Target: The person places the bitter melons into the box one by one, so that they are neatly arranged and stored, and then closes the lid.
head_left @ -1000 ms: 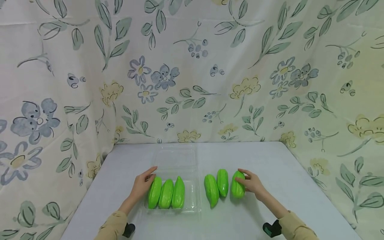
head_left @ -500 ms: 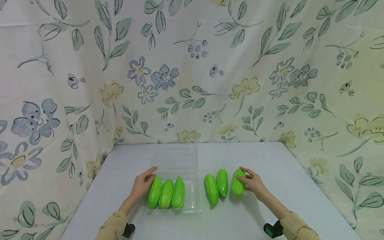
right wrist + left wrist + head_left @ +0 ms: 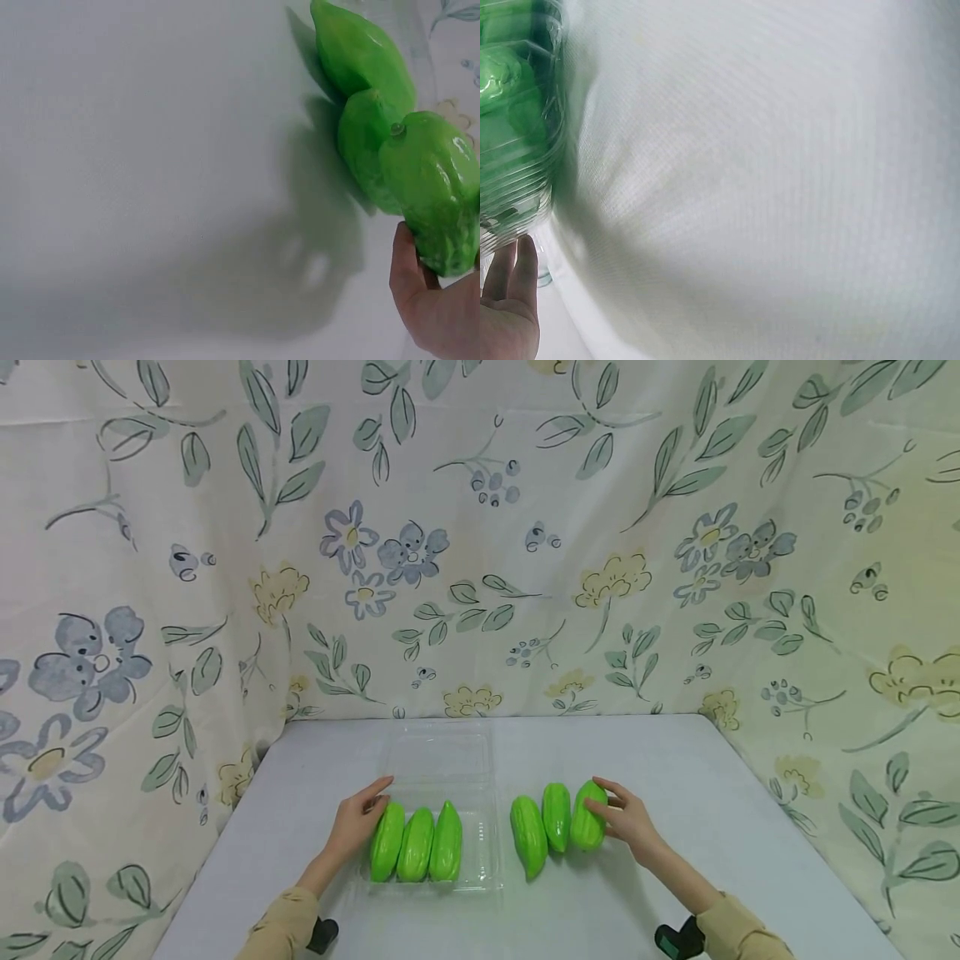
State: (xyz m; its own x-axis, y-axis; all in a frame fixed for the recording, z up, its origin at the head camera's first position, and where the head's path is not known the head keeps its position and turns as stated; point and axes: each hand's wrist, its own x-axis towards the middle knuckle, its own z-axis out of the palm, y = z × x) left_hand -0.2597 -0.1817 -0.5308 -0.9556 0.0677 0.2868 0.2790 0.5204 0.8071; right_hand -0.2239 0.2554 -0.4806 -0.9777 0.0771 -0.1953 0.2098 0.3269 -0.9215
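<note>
In the head view, my left hand (image 3: 357, 823) is at the left side of a clear plastic clamshell box (image 3: 480, 852) with its lid open. Its straight fingers (image 3: 523, 274) touch the box's outer wall in the left wrist view; the thumb is hidden there. Three bright green, ridged gourds (image 3: 415, 845) lie side by side inside. My right hand (image 3: 632, 823) holds another green gourd (image 3: 587, 818) between thumb and fingers. The right wrist view shows this gourd (image 3: 431, 180) raised, its shadow apart from it. Left of it, two green gourds (image 3: 528, 835) lie on the table.
The white table (image 3: 600, 918) ends at a floral curtain (image 3: 480, 568) behind. The box's clear lid (image 3: 438, 753) lies back toward the far edge. Dark devices (image 3: 681, 937) sit at both wrists.
My right hand first shifts slightly right and up with its gourd, then moves left toward the two loose gourds. The left hand and the box stay where they were.
</note>
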